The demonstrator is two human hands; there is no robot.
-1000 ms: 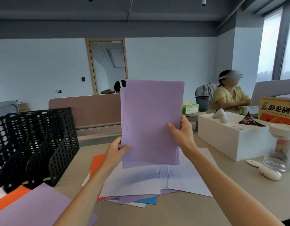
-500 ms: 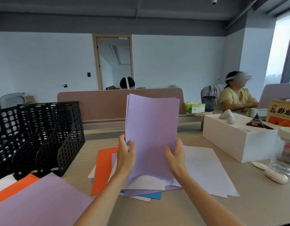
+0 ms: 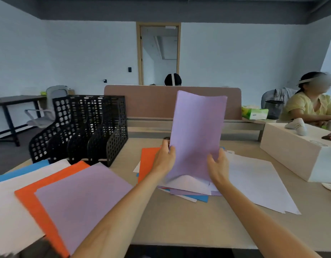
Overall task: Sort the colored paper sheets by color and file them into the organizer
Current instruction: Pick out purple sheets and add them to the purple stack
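Note:
I hold a small stack of purple sheets (image 3: 197, 131) upright, its lower edge resting on the mixed paper pile (image 3: 187, 189) on the desk. My left hand (image 3: 165, 158) grips the stack's left edge and my right hand (image 3: 217, 164) holds its right edge. The pile beneath shows orange, white, purple and blue sheets. To the left lie sorted sheets fanned out: purple (image 3: 81, 200) on top, then orange (image 3: 32, 200), white (image 3: 10, 205) and blue (image 3: 21, 169). The black mesh organizer (image 3: 86, 127) stands at the back left with its slots showing no paper.
A white box (image 3: 291, 151) sits at the right of the desk, with white sheets (image 3: 254, 181) spread before it. A brown divider panel (image 3: 153, 101) borders the desk's far edge. A person sits at the far right; another head shows behind the divider.
The purple stack has come down from raised height until its lower edge meets the pile. Both hands slid lower along its sides. The view swung left, showing more of the sorted sheets.

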